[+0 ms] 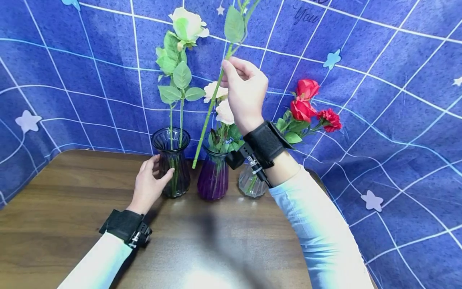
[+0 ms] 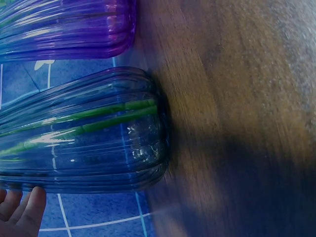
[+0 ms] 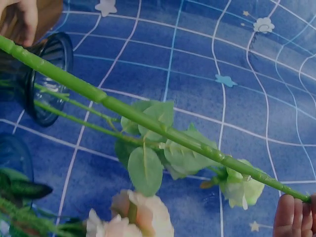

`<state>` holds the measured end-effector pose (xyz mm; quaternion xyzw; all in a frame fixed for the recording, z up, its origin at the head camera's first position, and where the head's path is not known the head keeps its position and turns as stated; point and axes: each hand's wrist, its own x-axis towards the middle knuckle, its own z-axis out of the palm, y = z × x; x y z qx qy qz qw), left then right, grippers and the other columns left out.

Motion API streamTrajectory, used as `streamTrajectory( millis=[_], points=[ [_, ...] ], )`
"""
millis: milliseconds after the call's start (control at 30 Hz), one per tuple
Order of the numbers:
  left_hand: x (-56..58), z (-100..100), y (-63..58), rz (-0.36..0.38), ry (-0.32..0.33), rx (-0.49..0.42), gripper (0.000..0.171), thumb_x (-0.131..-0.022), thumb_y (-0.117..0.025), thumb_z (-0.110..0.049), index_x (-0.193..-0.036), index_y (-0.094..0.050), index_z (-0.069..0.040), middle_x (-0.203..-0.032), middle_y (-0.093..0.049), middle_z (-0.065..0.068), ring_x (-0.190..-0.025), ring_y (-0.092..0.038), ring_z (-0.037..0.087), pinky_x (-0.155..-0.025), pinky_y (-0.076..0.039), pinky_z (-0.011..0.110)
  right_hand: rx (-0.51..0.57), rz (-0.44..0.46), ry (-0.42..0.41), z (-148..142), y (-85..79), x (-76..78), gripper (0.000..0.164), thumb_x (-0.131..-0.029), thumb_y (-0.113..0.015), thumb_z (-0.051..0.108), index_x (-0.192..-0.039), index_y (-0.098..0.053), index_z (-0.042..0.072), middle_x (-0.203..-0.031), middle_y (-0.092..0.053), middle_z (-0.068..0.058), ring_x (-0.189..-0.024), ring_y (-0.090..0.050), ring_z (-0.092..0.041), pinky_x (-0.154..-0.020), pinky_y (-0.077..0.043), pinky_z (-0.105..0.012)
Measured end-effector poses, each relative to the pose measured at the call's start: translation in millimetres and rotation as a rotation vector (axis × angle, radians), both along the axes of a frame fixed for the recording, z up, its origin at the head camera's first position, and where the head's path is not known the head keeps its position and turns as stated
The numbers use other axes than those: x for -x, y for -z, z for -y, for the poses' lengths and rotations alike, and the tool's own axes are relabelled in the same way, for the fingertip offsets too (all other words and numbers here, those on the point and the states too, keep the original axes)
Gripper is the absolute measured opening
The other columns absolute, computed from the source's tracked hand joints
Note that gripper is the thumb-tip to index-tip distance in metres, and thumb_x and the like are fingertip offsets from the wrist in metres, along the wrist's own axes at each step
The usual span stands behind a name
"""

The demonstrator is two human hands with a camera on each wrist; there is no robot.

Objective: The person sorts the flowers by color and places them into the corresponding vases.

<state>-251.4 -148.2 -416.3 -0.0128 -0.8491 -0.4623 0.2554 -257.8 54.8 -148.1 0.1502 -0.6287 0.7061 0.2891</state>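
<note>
In the head view my right hand (image 1: 247, 90) pinches a long green flower stem (image 1: 209, 114) between thumb and fingers. Leaves show at its upper part; the top is out of frame. The bare lower end hangs in the air between two vases. My left hand (image 1: 149, 182) grips the side of a dark glass vase (image 1: 180, 172), thumb across its front. Two stems stand in this vase, bearing green leaves (image 1: 182, 75) and a white-green rose (image 1: 187, 26). The left wrist view shows fingertips (image 2: 34, 207) against the ribbed vase (image 2: 98, 148), with stem ends inside.
Right of the dark vase stands a purple vase (image 1: 213, 180) with pale pink flowers (image 1: 225, 111). Farther right, a clear vase (image 1: 250, 182) lies partly behind my right wrist; red flowers (image 1: 303, 109) rise above it. A blue patterned cloth (image 1: 108, 80) hangs behind the wooden table (image 1: 72, 192).
</note>
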Motion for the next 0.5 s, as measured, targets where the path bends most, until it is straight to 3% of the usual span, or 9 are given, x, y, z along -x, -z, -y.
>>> streamTrajectory(
  millis=[233,500],
  points=[
    [-0.1,0.2,3.0,-0.008,0.006,0.0,0.059,-0.084,-0.069,-0.022,-0.131,-0.045,0.004,-0.124,-0.05,0.023,-0.106,-0.057,0.038,-0.09,-0.051,0.048,-0.01,0.005,0.004,20.7,-2.6,7.0,0.02,-0.087,-0.063,0.005,-0.103,-0.066,-0.007,-0.084,-0.069,-0.017,-0.059,-0.058,-0.005,-0.064,-0.057,-0.022],
    [0.9,3.8,4.2,-0.03,0.011,0.011,0.059,-0.084,-0.07,-0.022,-0.131,-0.045,0.003,-0.124,-0.049,0.023,-0.106,-0.057,0.037,-0.089,-0.051,0.048,-0.034,-0.014,0.026,39.0,-8.9,16.5,0.021,-0.088,-0.063,0.007,-0.105,-0.066,-0.006,-0.091,-0.069,-0.019,-0.061,-0.057,-0.006,-0.064,-0.056,-0.02]
  ],
)
